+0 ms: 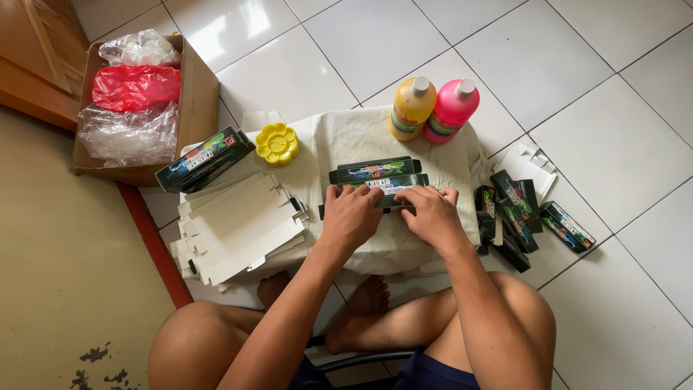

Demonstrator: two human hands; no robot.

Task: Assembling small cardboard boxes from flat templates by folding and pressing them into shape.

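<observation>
I sit cross-legged on a tiled floor at a low stand draped with a white cloth. My left hand and my right hand both press on a long dark printed carton lying on the cloth. A second dark carton lies just behind it, touching it. Fingers of both hands cover the near edge of the held carton.
A yellow bottle and a pink bottle stand at the cloth's far edge, a yellow flower-shaped palette to the left. Flat white carton blanks are stacked left, folded dark cartons piled right. A cardboard box holds plastic bags.
</observation>
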